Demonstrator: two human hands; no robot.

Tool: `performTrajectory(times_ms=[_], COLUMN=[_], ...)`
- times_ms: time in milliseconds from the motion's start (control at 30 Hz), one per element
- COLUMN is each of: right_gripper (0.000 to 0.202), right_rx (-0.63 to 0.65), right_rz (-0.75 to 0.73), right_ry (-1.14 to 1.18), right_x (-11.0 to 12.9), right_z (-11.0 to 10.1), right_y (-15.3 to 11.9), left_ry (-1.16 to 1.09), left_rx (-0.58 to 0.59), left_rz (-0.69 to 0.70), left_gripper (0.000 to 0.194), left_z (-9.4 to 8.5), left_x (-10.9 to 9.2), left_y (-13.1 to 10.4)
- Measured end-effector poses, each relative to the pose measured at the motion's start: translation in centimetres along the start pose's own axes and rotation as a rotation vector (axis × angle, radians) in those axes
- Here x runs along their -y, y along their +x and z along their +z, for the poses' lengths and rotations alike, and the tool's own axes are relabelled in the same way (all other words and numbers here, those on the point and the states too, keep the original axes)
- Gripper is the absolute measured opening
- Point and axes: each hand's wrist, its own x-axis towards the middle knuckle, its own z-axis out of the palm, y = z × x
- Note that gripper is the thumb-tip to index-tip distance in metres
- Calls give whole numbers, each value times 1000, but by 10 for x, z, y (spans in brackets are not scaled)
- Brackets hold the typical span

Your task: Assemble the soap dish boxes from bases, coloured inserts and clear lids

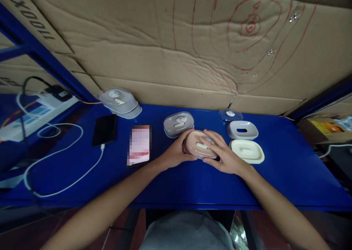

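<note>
Between my two hands is a pinkish oval soap box (194, 142) with a clear lid and a round sticker. My left hand (177, 151) wraps round its left end, thumb along the near side. At the right end, my right hand (224, 155) grips it, fingers over the lid and partly covering the sticker. Just behind stands a grey soap box (178, 125) under a clear lid. To the right lie a cream soap tray (247, 151), a grey tray with an oval hole (232, 129) and a loose clear lid (224, 116) with a sticker.
Stacked grey soap boxes (121, 105) stand at the back left. A lit phone (139, 145) and a dark phone (104, 130) on a white cable (82, 132) lie left on the blue table (176, 191). A power strip (41, 112) sits far left; cardboard (132, 40) walls the back.
</note>
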Motion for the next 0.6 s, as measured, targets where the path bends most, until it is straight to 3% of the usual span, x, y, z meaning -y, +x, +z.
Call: performTrajectory(times_ms=[200, 600], right_gripper=[80, 81], right_rx=[-6, -33], right_rz=[34, 78], right_ry=[-12, 153], right_x=[1, -5], right_z=[2, -2], right_y=[1, 0], left_ry=[29, -71], left_rx=[-12, -95], left_rz=[2, -83], left_gripper=[105, 95], left_z=[1, 6], left_x=[0, -20], left_y=[-2, -4])
